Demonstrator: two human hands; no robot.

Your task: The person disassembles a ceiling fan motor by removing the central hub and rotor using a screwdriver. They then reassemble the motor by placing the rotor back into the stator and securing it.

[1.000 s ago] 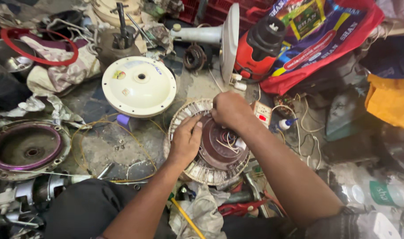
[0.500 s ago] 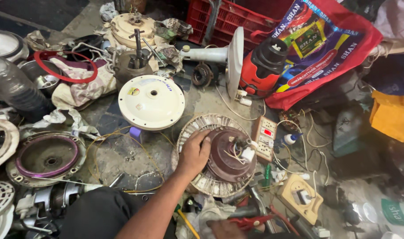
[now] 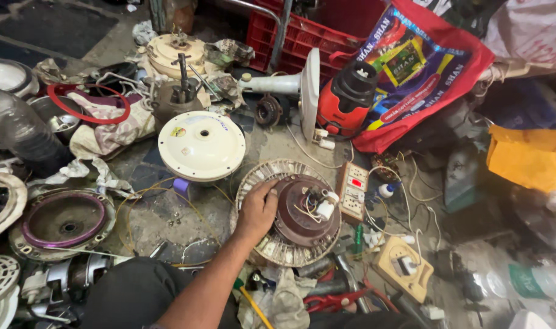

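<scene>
Fan motor (image 3: pixel 296 213) on our cluttered floor, our left hand (image 3: pixel 258 210) flat on its ribbed edge, fingers spread, gripping nothing, cream cover (image 3: pixel 201 146) just behind, switchboard (image 3: pixel 354 192) beside.

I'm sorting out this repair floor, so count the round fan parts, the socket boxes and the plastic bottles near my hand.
Round fan parts: 4, the motor under the left hand, cream cover, cream housing, purple-ringed shell
Socket boxes: 2
Plastic bottles: 2
Total: 8
</scene>
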